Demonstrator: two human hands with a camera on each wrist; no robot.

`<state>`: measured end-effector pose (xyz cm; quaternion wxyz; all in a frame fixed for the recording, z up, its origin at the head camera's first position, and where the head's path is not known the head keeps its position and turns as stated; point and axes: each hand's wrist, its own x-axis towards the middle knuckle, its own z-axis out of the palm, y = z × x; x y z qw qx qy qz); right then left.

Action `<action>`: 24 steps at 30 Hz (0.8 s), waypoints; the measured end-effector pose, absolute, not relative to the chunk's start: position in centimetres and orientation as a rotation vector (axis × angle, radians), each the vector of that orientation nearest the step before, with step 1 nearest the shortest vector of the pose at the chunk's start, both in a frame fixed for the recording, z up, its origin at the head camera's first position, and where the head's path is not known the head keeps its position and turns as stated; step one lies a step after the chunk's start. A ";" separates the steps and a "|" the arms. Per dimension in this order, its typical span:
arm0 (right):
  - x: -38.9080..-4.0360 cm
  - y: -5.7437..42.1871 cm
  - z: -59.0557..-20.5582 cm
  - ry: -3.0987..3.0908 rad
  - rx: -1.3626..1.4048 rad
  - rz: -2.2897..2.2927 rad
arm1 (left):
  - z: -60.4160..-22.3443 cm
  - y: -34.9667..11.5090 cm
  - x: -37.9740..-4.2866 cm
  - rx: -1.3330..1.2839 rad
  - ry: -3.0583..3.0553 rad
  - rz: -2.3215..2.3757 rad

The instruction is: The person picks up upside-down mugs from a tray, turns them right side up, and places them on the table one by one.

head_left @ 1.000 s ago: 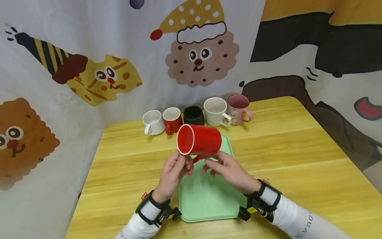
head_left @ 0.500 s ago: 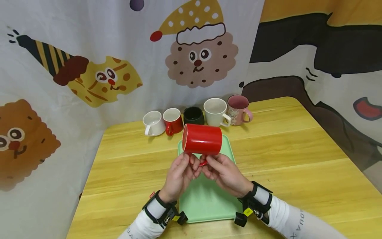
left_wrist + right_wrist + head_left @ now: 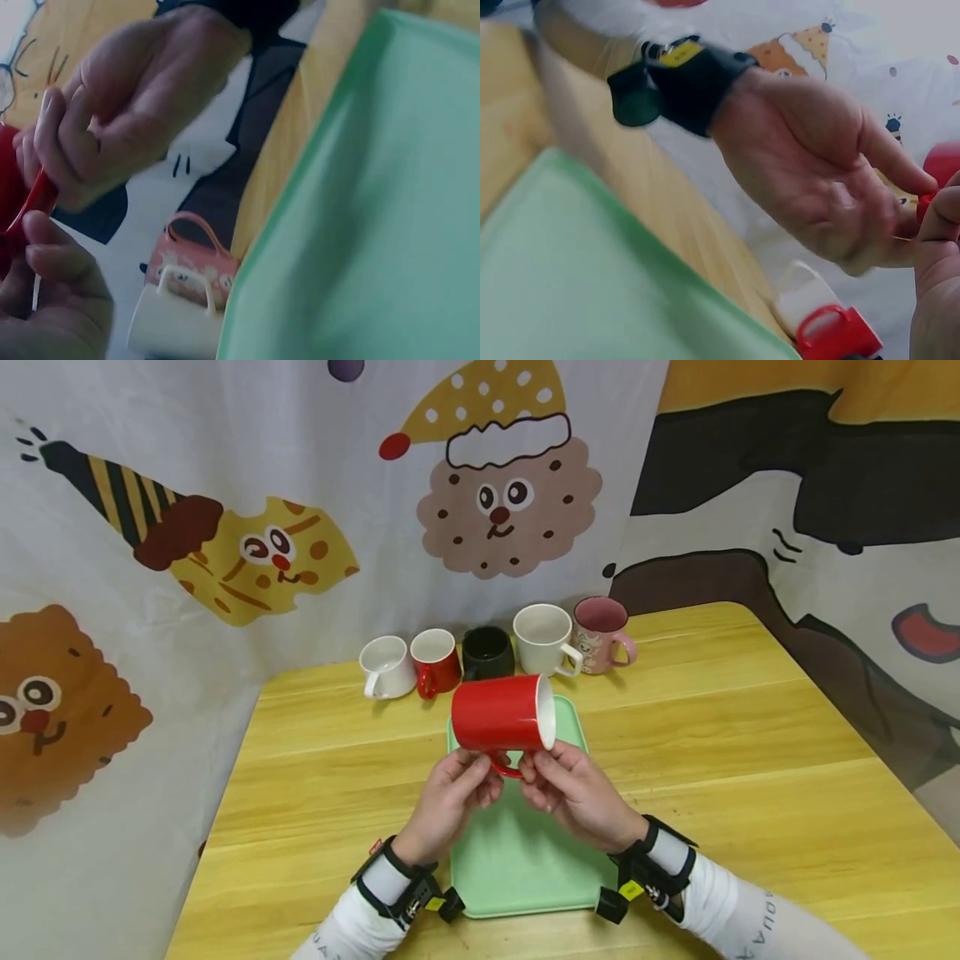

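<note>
A tall red mug (image 3: 495, 714) with a white inside lies sideways in the air over the green tray (image 3: 532, 877), mouth to the right and handle downward. My left hand (image 3: 448, 797) pinches the handle's left part, close under the mug's base. On the other side, my right hand (image 3: 588, 797) holds the handle near the rim with thumb and curled fingers. The left wrist view has fingers of both hands on the red handle (image 3: 37, 196). Only a small part of the mug shows at the edge of the right wrist view, past the left hand (image 3: 810, 165).
Along the back edge of the wooden table (image 3: 322, 793) stand a small white mug (image 3: 390, 675), a small red mug (image 3: 438, 668), a black mug (image 3: 487, 653), a larger white mug (image 3: 542, 643) and a pink mug (image 3: 596, 639). Behind them hangs a printed curtain (image 3: 315, 427).
The red mug has turned round: its mouth faced left, then away, and now faces right. My right hand has closed on its handle, and the left has shifted its hold.
</note>
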<state>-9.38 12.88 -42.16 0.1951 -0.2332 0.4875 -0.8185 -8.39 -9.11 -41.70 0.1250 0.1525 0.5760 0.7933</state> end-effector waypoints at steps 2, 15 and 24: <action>-9.5 13.3 -42.3 1.408 -0.702 -2.288 | -41.8 -9.6 -8.4 0.440 1.757 2.246; -10.6 16.7 -41.9 1.660 -0.735 -2.297 | -41.3 -12.6 -9.1 0.406 2.078 2.122; -11.8 18.9 -40.4 1.774 -0.812 -2.346 | -40.6 -14.7 -9.9 0.443 2.404 2.129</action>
